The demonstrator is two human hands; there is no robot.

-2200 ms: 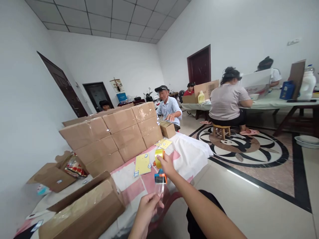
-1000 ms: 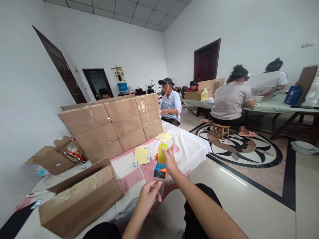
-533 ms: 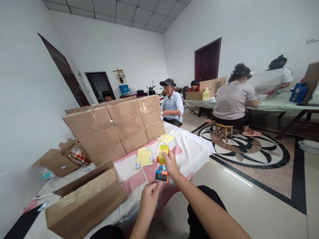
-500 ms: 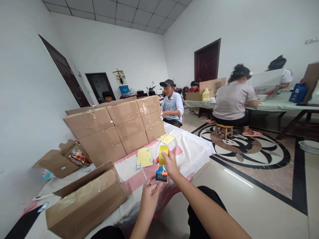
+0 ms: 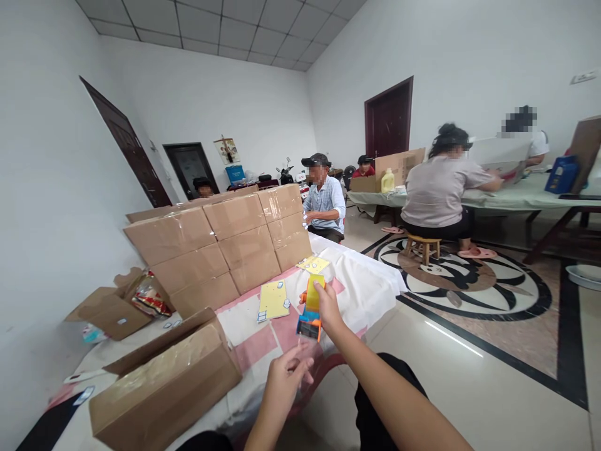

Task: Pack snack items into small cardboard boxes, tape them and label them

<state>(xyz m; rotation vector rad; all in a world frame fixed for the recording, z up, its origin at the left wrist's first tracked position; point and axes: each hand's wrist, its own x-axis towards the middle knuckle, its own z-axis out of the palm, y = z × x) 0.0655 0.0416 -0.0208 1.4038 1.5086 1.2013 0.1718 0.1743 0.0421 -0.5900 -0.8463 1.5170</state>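
In my right hand (image 5: 328,307) is a tape dispenser (image 5: 310,322), blue and orange with a dark front, carrying a yellow roll of tape (image 5: 316,292). The fingers close around it near the roll. A faint clear strip of tape (image 5: 306,346) hangs from the dispenser's front down to my left hand (image 5: 287,369), whose fingers pinch its end. Left of my hands a long cardboard box (image 5: 169,382) rests on the cloth-covered table (image 5: 256,341), one flap raised and clear plastic showing inside. Just beyond the dispenser lies a yellow printed sheet (image 5: 273,300).
Stacked cardboard boxes (image 5: 218,250) form a wall across the table. An open carton (image 5: 115,310) with a red packet stands at far left. Another yellow sheet (image 5: 313,264) lies near the stack. A person in a light blue shirt (image 5: 326,200) sits beyond; others work at a table on the right.
My right hand has shifted slightly right and the dispenser has tilted. My left hand has dropped a little away from it, with a strip of tape now showing between.
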